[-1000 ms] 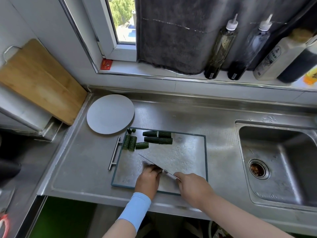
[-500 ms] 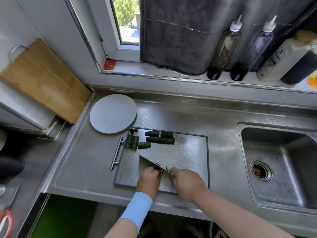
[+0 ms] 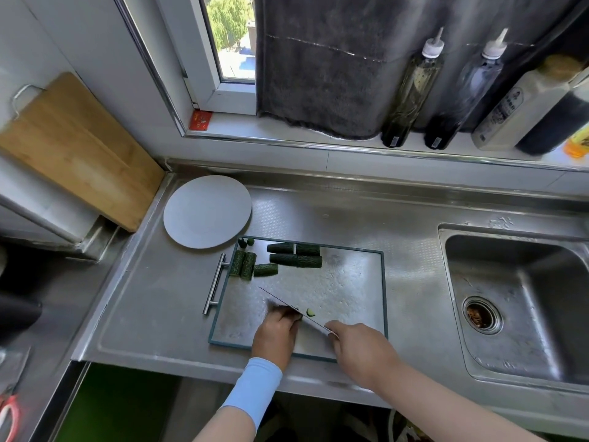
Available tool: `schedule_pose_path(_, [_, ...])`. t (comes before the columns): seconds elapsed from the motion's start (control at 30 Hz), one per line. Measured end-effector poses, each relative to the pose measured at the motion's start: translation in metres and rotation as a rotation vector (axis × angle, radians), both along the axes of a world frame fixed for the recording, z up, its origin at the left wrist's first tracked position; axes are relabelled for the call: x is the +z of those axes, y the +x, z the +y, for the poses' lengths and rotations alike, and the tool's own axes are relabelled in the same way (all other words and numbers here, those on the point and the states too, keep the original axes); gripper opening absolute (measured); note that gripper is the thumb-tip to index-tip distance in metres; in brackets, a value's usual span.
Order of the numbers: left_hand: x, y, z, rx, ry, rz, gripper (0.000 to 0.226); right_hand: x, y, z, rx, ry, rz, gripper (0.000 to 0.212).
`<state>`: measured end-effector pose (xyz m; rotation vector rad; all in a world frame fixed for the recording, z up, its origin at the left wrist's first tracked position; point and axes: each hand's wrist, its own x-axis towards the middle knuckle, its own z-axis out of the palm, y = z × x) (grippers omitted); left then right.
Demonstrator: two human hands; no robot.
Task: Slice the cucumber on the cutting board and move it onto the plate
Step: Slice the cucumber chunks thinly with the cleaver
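— hands: right hand (image 3: 360, 349) is clamped on the knife (image 3: 287, 303); left hand (image 3: 277, 330) is curled beside it, its hold unseen.
— changed?
— knife has been lowered since a moment ago; a cucumber slice (image 3: 310, 312) is parted on the cutting board (image 3: 350, 282); plate (image 3: 207, 212) unfilled.

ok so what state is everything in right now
plate, no cucumber on it
cucumber pieces, cut into chunks, lying at the far left of the board
knife, gripped by right hand, blade low over the board
slice, cut off, beside the blade
left hand, fingers curled against the blade, what's under them hidden
bottles, capped, upright
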<state>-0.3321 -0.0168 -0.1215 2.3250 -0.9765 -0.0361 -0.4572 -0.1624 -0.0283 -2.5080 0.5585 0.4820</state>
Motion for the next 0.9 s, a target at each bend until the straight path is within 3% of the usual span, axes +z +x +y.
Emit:
schedule_pose_path(0.37, [-0.006, -0.001, 0.004, -0.017, -0.003, -0.01, 0.021, -0.004, 0.029, 0.004, 0.028, 0.006, 0.049, 0.025])
schedule_pose_path(0.9, [-0.001, 0.0, 0.006, 0.003, -0.002, -0.011, 0.024, 0.0, -0.003, 0.002, 0.028, -0.02, 0.004, 0.033])
